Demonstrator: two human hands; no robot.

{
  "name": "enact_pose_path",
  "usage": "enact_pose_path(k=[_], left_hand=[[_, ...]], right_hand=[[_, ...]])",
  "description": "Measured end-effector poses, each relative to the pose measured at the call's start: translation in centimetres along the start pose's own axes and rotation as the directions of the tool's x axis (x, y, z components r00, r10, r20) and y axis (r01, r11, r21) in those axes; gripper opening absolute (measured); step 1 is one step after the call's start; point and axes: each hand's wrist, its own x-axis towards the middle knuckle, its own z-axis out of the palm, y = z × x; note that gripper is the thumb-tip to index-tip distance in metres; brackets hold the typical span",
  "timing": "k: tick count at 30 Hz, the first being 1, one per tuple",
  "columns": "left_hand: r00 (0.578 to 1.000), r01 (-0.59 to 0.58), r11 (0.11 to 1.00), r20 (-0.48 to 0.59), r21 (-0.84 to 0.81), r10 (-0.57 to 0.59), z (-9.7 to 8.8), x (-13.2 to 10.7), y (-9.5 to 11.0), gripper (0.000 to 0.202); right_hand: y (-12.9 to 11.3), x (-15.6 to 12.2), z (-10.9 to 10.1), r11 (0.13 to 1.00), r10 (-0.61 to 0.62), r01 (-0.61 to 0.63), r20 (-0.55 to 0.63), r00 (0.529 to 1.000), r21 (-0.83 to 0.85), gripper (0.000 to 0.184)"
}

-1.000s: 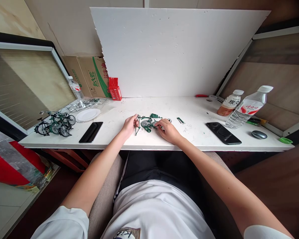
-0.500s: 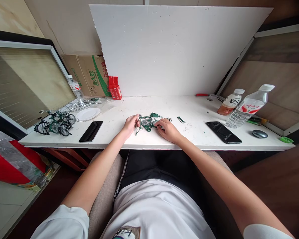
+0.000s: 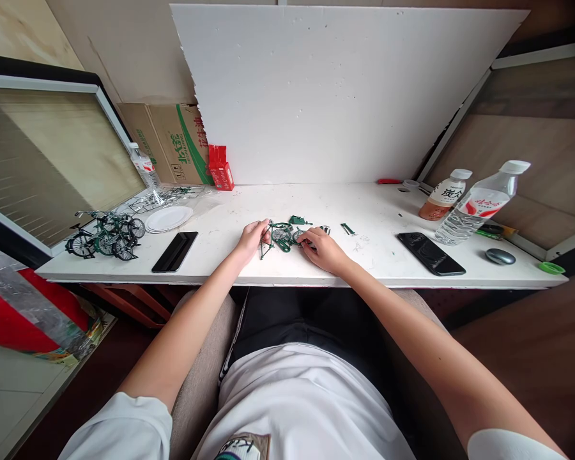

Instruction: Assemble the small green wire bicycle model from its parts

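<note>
Presently, head cam: we note L hand (image 3: pixel 252 243) pinching a thin green frame pc. (image 3: pixel 267 248) at the desk (image 3: pixel 239 207). R hand (image 3: pixel 324 250) has fingers bunched beside green wheel parts (image 3: pixel 282 236) btwn. hands; grip, can't tell. Step, we judge: positioning small pcs.; next move prob. needs light, steady pinch.

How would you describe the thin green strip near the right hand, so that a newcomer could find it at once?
On the white desk, find the right hand at the small green bicycle. Slightly beyond that hand, to its right, lies a short, slanting green strip. Unlike the blockier green part farther left, it is narrow and lies alone.
</note>
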Motion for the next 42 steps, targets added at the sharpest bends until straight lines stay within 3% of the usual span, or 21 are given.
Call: enact_pose_path(k=[22, 42], left_hand=[[0.995, -0.084, 0.961, 0.082, 0.265, 0.064, 0.19, -0.6, -0.08, 0.043], [0.995, -0.074, 0.941, 0.09, 0.329, 0.046, 0.22, -0.32, -0.39, 0.043]], right_hand=[[-0.13, 0.01, -0.01, 1.0, -0.003, 0.003, -0.006, 1.0, 0.012, 0.02], [0.03, 0.03, 0.06, 1.0, 0.008, -0.008, 0.003, 1.0, 0.026, 0.02]])
